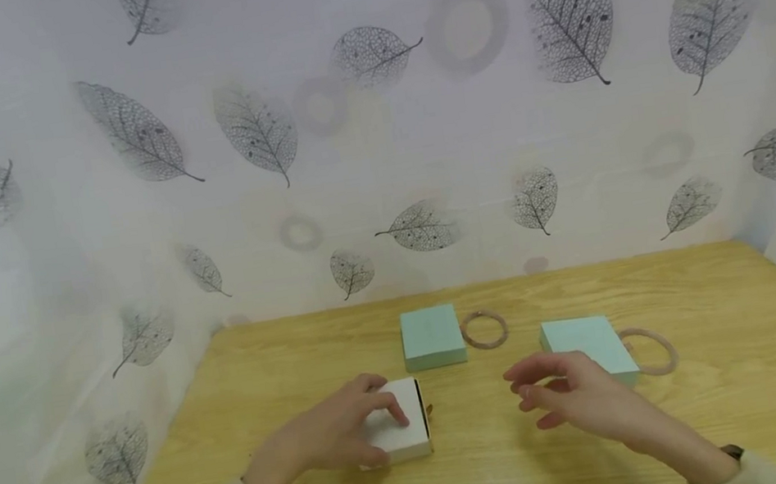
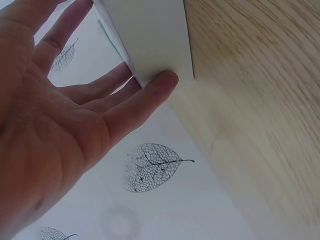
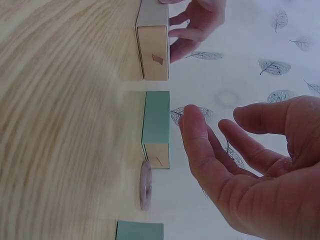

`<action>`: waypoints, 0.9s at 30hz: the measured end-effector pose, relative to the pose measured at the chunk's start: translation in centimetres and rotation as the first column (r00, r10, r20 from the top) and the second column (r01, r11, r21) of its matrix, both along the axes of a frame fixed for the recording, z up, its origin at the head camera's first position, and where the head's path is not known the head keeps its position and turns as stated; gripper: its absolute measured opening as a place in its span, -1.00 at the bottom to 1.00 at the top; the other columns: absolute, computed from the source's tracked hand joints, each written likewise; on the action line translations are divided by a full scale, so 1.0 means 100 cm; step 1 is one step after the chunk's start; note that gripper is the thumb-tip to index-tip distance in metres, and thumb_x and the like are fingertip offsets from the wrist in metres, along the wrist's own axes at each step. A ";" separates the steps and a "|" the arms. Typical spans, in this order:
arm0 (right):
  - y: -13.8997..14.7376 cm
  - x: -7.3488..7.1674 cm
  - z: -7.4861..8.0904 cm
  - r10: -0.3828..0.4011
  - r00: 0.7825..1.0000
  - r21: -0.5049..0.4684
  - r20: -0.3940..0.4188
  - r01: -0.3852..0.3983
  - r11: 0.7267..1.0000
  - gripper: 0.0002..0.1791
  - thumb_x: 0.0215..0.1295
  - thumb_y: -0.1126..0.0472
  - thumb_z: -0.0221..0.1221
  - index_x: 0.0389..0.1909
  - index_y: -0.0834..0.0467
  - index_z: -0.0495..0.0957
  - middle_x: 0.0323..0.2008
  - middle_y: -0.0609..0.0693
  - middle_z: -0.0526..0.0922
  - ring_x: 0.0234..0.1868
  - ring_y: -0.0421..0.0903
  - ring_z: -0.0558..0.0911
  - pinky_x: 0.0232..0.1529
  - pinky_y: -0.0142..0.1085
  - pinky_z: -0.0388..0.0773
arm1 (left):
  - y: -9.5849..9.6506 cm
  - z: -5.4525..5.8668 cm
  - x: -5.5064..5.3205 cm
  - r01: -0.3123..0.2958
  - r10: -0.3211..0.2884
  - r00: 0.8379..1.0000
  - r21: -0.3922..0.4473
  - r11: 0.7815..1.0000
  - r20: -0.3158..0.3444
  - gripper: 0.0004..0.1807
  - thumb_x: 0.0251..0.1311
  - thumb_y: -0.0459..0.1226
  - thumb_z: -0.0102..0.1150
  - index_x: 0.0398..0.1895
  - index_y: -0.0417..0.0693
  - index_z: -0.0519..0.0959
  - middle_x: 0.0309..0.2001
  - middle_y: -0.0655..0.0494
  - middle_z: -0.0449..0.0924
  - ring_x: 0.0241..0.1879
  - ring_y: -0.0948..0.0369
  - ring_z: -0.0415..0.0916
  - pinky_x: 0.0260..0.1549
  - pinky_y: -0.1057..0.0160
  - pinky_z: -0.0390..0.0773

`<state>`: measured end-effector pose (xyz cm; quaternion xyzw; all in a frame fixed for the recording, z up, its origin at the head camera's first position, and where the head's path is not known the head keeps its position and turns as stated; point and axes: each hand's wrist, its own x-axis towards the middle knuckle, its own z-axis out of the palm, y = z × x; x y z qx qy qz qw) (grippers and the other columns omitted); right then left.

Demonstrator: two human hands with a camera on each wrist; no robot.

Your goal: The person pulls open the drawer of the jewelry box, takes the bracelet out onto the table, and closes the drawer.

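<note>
A small white box [image 1: 414, 439] with a pale drawer front and a short brown ribbon tab [image 3: 158, 59] rests on the table at centre-left. My left hand [image 1: 333, 432] holds it from the left, thumb at the near side and fingers spread over the top and far side. In the left wrist view, a fingertip presses against the white side of the box [image 2: 150, 40]. To the right, my right hand [image 1: 588, 396] hovers above the table with loosely bent fingers and nothing in them. It partly covers the nearer mint-green box [image 1: 587, 336] in the head view.
Another mint-green box [image 1: 432, 335] stands behind the white one, with a pinkish bangle [image 1: 487, 345] lying at its right. A second bangle [image 1: 670, 351] lies beside the right-hand green box. A leaf-patterned white sheet [image 1: 419, 146] hangs behind and along both sides of the wooden table [image 1: 298, 345].
</note>
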<state>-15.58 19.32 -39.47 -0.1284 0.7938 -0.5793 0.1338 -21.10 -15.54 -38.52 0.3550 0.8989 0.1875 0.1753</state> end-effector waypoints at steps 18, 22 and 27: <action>-0.026 -0.005 -0.013 0.055 0.997 -0.014 0.053 -0.054 0.998 -0.62 0.46 0.22 0.19 0.17 0.35 0.54 0.10 0.30 0.62 -0.07 0.07 0.70 -0.22 -0.20 0.77 | 0.016 -0.001 0.003 0.011 -0.011 1.000 -0.016 1.000 0.001 -0.64 0.13 -0.14 0.50 -0.04 0.38 0.61 0.47 -0.12 0.27 0.39 -0.05 0.33 0.33 -0.17 0.46; -0.030 -0.004 -0.016 0.065 0.996 -0.019 0.060 -0.064 0.998 -0.64 0.44 0.26 0.20 0.16 0.36 0.54 0.07 0.29 0.63 -0.10 0.06 0.70 -0.24 -0.20 0.77 | 0.019 -0.003 0.005 0.025 -0.025 0.999 -0.023 0.999 -0.022 -0.63 0.11 -0.13 0.51 -0.04 0.41 0.62 0.47 -0.13 0.28 0.37 -0.03 0.35 0.31 -0.12 0.50; -0.036 -0.002 -0.017 0.060 0.997 -0.011 0.057 -0.060 0.998 -0.64 0.43 0.27 0.20 0.16 0.36 0.55 -0.01 0.26 0.64 -0.16 0.05 0.72 -0.29 -0.21 0.77 | 0.023 -0.004 0.008 0.039 -0.040 0.998 -0.035 0.999 -0.038 -0.62 0.11 -0.11 0.51 -0.03 0.42 0.62 0.48 -0.15 0.28 0.37 -0.04 0.35 0.29 -0.10 0.51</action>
